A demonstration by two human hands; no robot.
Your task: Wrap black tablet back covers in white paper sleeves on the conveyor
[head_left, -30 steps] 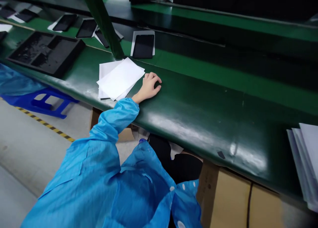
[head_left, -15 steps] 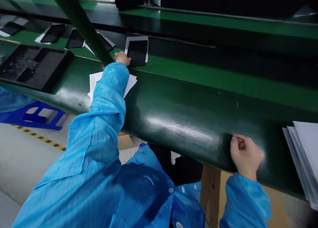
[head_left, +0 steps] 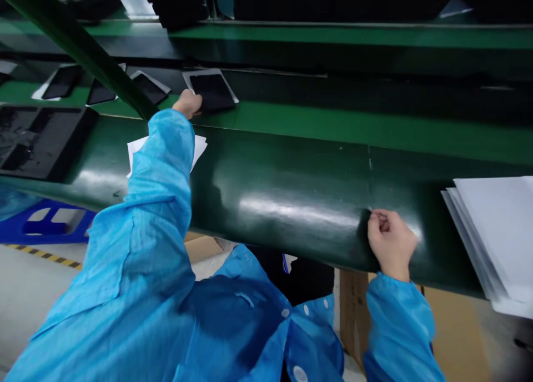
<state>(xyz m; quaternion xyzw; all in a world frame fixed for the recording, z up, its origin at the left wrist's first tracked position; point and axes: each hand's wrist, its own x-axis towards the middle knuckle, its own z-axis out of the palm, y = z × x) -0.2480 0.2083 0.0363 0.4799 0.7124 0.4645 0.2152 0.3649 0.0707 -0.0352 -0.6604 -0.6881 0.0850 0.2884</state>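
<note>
**Light gleaming along green workbench**

A green post (head_left: 85,46) is slanting at 10 o'clock over the workbench (head_left: 275,162); a blue stool (head_left: 48,227) is standing at 9, pale floor (head_left: 31,293) spreading at 8, cardboard (head_left: 452,329) showing at 4.

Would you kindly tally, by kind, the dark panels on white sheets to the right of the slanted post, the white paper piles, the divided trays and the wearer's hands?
Dark panels: 2
White paper piles: 2, one partly behind the left sleeve
Divided trays: 1
Hands, left hand and right hand: 2
Total: 7
</note>
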